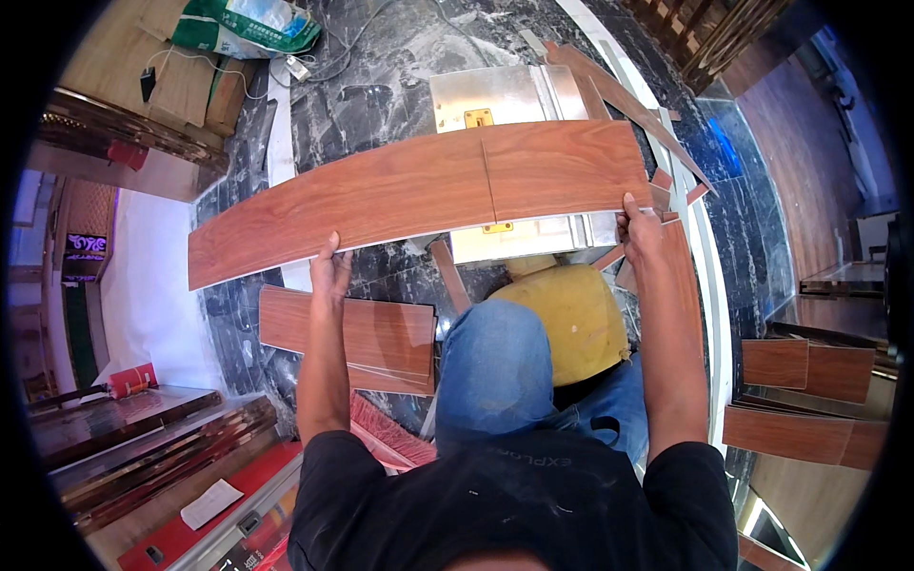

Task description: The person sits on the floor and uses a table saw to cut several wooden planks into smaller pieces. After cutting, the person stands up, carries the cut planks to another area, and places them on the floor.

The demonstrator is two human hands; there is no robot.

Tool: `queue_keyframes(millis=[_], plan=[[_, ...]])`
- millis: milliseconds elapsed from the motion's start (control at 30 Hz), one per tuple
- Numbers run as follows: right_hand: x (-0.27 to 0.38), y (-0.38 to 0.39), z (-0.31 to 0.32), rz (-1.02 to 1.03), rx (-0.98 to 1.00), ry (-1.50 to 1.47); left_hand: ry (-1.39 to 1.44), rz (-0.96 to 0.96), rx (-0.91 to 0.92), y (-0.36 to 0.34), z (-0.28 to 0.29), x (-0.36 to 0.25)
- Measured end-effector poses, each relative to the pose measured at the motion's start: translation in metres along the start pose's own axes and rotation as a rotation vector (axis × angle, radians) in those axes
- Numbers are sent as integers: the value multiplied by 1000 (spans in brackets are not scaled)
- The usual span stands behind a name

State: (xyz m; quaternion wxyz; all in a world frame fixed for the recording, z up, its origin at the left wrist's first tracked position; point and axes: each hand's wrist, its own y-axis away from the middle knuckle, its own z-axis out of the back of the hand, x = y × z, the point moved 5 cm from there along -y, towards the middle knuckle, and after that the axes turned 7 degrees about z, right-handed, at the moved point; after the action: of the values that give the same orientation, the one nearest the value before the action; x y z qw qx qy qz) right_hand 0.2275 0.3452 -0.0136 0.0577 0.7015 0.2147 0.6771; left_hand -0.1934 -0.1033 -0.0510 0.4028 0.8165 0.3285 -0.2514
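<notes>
My left hand (328,262) grips the near edge of a long reddish-brown wood-look plank (381,190), left of its middle, thumb on top. My right hand (636,228) grips the same edge at the plank's right end. A thin dark line crosses the plank right of its middle. The plank lies over a silver metal-topped cutting table (519,90) with a yellow plate fitting (478,116) on it. Below it, beside my bent knee, is a yellow cushion or seat (571,314), partly hidden.
Plank offcuts (343,333) lie on the marbled floor at left, long strips (666,143) at right, stacked planks (781,433) lower right. A green-and-white bag (243,29) and cables sit top left. A pink brush head (390,428), red cases (181,533) and trim lengths flank me.
</notes>
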Motion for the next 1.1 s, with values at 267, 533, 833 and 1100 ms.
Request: queue_keyframes(millis=[267,533,833,1100], plan=[[3,10,1,0,1,-14,33,-25,41,12,-5,-1],[1,13,5,27,15,-12,10,-47,36,22,-10,0],[2,21,8,9,0,16,10,-52,35,20,1,5],[0,24,10,-11,-2,7,-7,-49,31,28,-6,2]])
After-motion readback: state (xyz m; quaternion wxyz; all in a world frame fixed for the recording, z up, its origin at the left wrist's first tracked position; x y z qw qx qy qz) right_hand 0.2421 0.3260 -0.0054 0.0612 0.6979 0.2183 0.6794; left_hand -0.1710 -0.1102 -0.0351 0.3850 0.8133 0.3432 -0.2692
